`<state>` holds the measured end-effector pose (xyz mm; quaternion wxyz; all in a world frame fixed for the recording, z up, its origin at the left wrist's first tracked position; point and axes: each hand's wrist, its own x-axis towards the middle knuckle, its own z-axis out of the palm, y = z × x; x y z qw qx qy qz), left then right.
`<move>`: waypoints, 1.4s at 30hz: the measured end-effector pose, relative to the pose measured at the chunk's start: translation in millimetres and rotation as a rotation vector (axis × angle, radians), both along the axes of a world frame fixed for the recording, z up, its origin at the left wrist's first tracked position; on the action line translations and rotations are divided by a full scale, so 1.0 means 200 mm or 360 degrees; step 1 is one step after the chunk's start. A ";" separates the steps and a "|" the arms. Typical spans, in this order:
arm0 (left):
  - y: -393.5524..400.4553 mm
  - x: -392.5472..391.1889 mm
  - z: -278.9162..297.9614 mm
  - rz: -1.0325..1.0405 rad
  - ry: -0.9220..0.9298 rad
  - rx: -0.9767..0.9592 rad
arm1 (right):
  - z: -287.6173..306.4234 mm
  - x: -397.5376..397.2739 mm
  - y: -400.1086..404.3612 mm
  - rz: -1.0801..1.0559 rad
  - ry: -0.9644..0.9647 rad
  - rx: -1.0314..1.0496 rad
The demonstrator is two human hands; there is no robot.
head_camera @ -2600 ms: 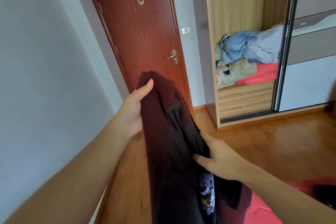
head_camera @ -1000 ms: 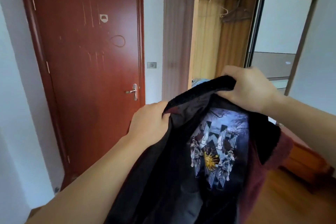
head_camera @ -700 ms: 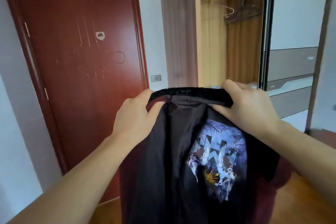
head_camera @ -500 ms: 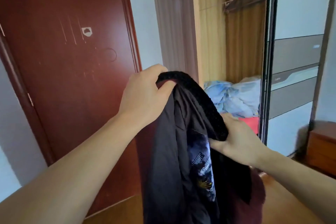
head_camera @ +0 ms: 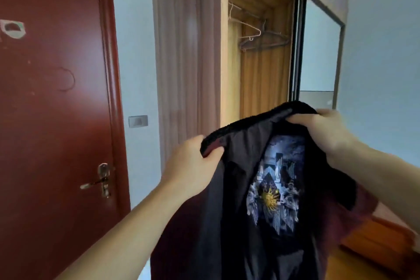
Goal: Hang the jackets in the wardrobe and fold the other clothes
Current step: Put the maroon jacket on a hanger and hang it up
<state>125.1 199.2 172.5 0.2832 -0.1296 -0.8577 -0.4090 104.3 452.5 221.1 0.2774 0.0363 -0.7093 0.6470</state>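
A dark maroon jacket (head_camera: 229,223) with a black fuzzy collar and black lining hangs open in front of me, held up by its collar. A printed patch with a yellow sun shows on the lining. My left hand (head_camera: 193,166) grips the collar's left end and my right hand (head_camera: 327,129) grips its right end, a bit higher. Behind the jacket stands the open wardrobe (head_camera: 261,79), with several empty hangers (head_camera: 256,38) on its rail near the top.
A closed red door (head_camera: 52,109) with a metal handle fills the left. A wall switch (head_camera: 138,121) sits between door and wardrobe. The wardrobe's sliding door (head_camera: 318,63) is pushed to the right. A wooden cabinet (head_camera: 372,236) and wood floor lie at the lower right.
My right hand has risen from below the collar to its right end, spreading the jacket open again. The view has tilted up, so the hangers show and the clothes pile is hidden.
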 end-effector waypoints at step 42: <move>1.00 -2.34 0.89 -0.0241 0.0443 0.0361 | 0.70 -2.46 0.43 0.1064 0.0667 -0.0318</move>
